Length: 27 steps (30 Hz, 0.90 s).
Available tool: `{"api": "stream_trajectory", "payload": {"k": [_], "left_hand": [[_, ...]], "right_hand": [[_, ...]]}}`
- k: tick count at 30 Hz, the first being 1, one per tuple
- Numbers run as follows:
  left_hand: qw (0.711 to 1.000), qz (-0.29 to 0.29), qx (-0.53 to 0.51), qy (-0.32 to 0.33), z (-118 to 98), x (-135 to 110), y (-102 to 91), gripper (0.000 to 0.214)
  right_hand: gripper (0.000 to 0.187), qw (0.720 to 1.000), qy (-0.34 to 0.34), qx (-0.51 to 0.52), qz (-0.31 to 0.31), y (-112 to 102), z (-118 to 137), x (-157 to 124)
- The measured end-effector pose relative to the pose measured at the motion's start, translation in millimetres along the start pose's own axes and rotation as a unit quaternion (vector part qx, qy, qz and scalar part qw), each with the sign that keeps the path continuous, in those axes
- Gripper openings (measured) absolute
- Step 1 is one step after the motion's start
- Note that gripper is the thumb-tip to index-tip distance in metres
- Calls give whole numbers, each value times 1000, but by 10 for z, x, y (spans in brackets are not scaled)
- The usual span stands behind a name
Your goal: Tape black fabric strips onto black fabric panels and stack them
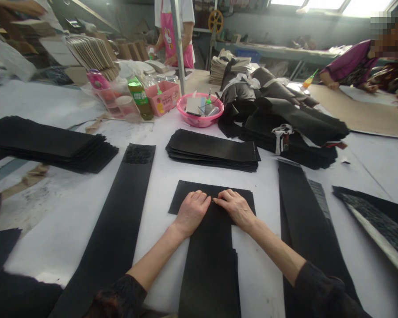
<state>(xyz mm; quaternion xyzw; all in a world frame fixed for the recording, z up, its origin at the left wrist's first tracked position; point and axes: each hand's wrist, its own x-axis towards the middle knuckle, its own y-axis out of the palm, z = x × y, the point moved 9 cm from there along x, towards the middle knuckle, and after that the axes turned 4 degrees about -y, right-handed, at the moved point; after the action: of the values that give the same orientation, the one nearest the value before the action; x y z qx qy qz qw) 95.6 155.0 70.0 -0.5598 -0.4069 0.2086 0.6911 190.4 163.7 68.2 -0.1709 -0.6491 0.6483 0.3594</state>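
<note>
A long black strip (209,265) lies on the white table straight in front of me, its far end crossing a wider black sheet (185,192). My left hand (192,212) rests on that far end with its fingers curled down onto the material. My right hand (235,207) lies beside it, fingertips pressed together against the strip where the two hands meet. Both hands touch the same black piece.
Black strips lie left (119,229) and right (305,221). Stacks of black sheets sit ahead (214,150) and far left (49,143). A pink bowl (200,110), a green bottle (139,98) and a black pile (285,119) stand behind. Two other people work at the far side.
</note>
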Motion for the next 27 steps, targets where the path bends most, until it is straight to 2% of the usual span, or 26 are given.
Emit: {"api": "stream_trajectory", "payload": {"k": [11, 27], "left_hand": [[998, 33, 45, 37, -100, 56, -3, 21], [997, 27, 51, 42, -114, 57, -4, 22]], "right_hand": [[22, 999, -15, -31, -3, -54, 27, 6], [20, 997, -33, -49, 43, -42, 25, 35]]}}
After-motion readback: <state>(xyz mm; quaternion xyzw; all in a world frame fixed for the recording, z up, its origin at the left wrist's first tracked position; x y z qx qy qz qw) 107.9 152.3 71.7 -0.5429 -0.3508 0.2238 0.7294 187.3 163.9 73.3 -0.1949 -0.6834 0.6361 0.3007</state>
